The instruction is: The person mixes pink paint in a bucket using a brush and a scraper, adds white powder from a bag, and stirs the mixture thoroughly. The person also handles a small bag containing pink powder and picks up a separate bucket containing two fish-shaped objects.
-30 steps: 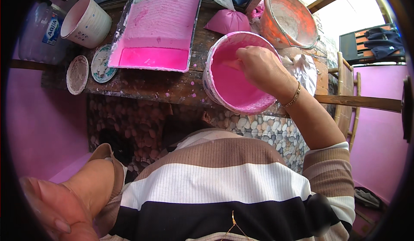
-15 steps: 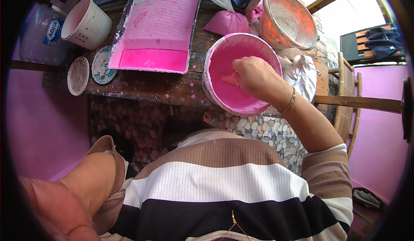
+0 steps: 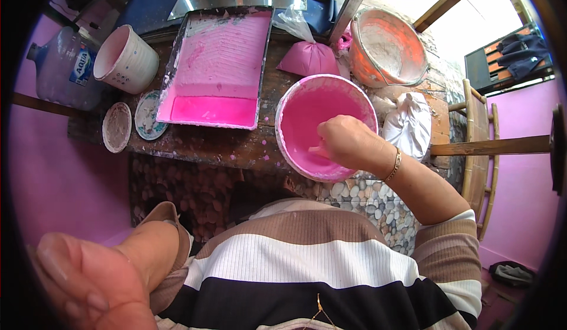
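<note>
A round white bucket (image 3: 282,144) of bright pink paint stands near the table's front edge. Over its mouth, my right hand (image 3: 348,144) is closed around a short, pink-coated stick-like tool (image 3: 319,150); its lower end is hidden in the paint. My left hand (image 3: 100,277) is off to the lower left, palm turned up, fingers loosely apart and holding nothing. To the left of the bucket lies a black-rimmed paint tray (image 3: 221,58), its ridged slope smeared pink and its well (image 3: 215,110) filled with pink paint.
Behind the paint bucket are a tied bag of pink paint (image 3: 310,58) and an orange bucket (image 3: 366,64). A white plastic bag (image 3: 407,126) lies right. At left stand a white pail (image 3: 133,67), two lids (image 3: 117,128) and a large water bottle (image 3: 62,73).
My right hand and the tool have moved toward the near side of the paint. My left hand has come further into view. The whole scene sits lower as the view tilts up.
</note>
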Demonstrator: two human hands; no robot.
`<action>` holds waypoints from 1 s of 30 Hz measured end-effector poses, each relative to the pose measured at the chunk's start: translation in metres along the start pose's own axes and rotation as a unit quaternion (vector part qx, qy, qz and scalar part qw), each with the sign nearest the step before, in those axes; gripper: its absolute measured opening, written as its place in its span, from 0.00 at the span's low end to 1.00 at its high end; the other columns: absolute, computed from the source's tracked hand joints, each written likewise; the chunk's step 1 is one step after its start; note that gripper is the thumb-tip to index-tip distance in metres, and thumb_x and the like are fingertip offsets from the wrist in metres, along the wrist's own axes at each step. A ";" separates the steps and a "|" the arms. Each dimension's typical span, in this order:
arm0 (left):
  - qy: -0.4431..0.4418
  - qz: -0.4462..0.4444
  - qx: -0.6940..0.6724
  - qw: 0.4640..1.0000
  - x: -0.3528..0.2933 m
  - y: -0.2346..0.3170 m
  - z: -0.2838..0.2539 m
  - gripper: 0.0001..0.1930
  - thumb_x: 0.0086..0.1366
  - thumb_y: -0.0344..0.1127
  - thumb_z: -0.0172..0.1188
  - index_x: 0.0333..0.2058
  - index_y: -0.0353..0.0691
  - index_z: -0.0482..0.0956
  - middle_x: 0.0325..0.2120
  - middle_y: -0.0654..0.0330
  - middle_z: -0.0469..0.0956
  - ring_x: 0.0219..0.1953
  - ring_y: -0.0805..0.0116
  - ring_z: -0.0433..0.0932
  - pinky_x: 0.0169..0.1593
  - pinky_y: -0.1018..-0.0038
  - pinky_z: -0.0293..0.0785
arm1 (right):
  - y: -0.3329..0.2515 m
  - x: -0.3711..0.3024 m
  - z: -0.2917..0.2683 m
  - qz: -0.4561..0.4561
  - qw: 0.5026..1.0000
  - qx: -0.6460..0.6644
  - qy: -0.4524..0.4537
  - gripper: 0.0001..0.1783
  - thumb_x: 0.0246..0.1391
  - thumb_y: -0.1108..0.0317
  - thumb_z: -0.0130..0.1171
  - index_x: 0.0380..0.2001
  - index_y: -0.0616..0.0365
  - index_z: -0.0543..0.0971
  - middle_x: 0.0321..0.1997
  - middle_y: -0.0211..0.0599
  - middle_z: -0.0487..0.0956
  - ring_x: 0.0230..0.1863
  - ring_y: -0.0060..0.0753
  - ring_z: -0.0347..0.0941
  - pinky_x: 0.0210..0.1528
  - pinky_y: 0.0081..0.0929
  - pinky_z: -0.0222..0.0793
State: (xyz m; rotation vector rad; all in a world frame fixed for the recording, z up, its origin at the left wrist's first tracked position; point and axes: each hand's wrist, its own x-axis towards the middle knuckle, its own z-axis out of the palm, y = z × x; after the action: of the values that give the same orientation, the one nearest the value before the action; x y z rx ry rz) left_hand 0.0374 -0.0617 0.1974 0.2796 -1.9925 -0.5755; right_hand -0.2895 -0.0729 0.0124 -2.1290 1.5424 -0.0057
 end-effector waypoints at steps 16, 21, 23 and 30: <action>0.227 -0.475 -0.210 0.824 -0.098 -0.162 0.054 0.09 0.64 0.30 0.53 0.38 0.31 0.76 0.29 0.64 0.71 0.29 0.78 0.69 0.32 0.79 0.69 | 0.005 0.001 -0.001 0.015 0.998 -0.049 0.021 0.13 0.52 0.63 0.57 0.24 0.64 0.77 0.26 0.52 0.78 0.33 0.54 0.77 0.38 0.45 0.72; 0.111 -0.604 -0.232 0.754 -0.113 -0.235 0.088 0.10 0.65 0.35 0.56 0.40 0.36 0.77 0.29 0.67 0.74 0.28 0.79 0.71 0.33 0.79 0.74 | -0.014 0.023 0.004 -0.040 0.996 0.006 0.078 0.15 0.55 0.59 0.57 0.28 0.64 0.77 0.27 0.52 0.77 0.35 0.54 0.76 0.39 0.44 0.72; 0.074 -0.621 -0.245 0.741 -0.107 -0.251 0.105 0.10 0.66 0.36 0.57 0.41 0.37 0.78 0.30 0.66 0.75 0.29 0.78 0.72 0.35 0.78 0.75 | -0.011 0.033 0.004 -0.015 0.995 -0.015 0.097 0.11 0.54 0.66 0.54 0.29 0.65 0.77 0.30 0.52 0.77 0.36 0.54 0.76 0.38 0.44 0.72; -0.051 -0.614 -0.300 0.728 -0.074 -0.275 0.153 0.17 0.69 0.43 0.52 0.45 0.35 0.77 0.37 0.60 0.78 0.37 0.72 0.76 0.42 0.74 0.76 | -0.002 0.017 -0.009 0.098 0.993 -0.061 0.037 0.07 0.46 0.72 0.54 0.23 0.64 0.78 0.28 0.54 0.78 0.34 0.54 0.77 0.39 0.43 0.73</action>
State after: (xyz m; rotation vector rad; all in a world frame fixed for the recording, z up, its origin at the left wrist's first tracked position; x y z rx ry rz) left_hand -0.0757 -0.2242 -0.0589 1.1885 -1.3427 -2.0396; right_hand -0.2848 -0.0911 0.0163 -2.0790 1.8335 0.0800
